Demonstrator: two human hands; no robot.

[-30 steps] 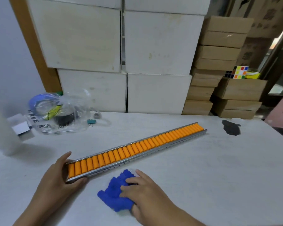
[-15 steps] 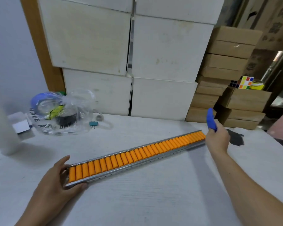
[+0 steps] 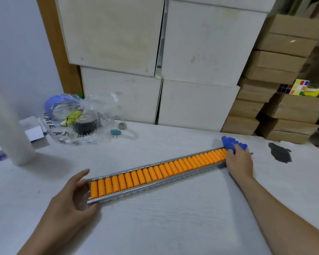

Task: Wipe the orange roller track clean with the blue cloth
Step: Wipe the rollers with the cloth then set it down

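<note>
- The right hand (image 3: 238, 163) lies on the far end of the orange roller track (image 3: 158, 172), its grip closed on the blue cloth (image 3: 233, 143); the fingers are folded down out of sight, so only the back of the hand shows.
- Just a bunched edge of the cloth sticks out past the hand at 12 o'clock; the rest is hidden under the palm, and whether it touches the rollers cannot be told.
- The left hand (image 3: 72, 196) clasps the near end of the track, thumb along the far rail and fingertips curled under the near rail, a loose grip rather than a tight fist.
- The track runs slantwise over the white worktop (image 3: 173, 227), from 8 o'clock by the left hand to 2 o'clock under the right; its last rollers are covered by the right hand.
- Both forearms are cut off by the bottom edge.
- A dark patch (image 3: 280, 152) lies on the worktop at 3 o'clock of the right hand, apart from it; what it is cannot be made out.
- At 10 o'clock of the track, well apart, sits a clear plastic bag (image 3: 77, 119) with blurred contents, a small blue binder clip (image 3: 115, 133) just beside it.
- A pale blurred column (image 3: 9, 126) stands at the left edge, its top cut off.
- White boxes (image 3: 155, 61) are stacked behind the worktop.
</note>
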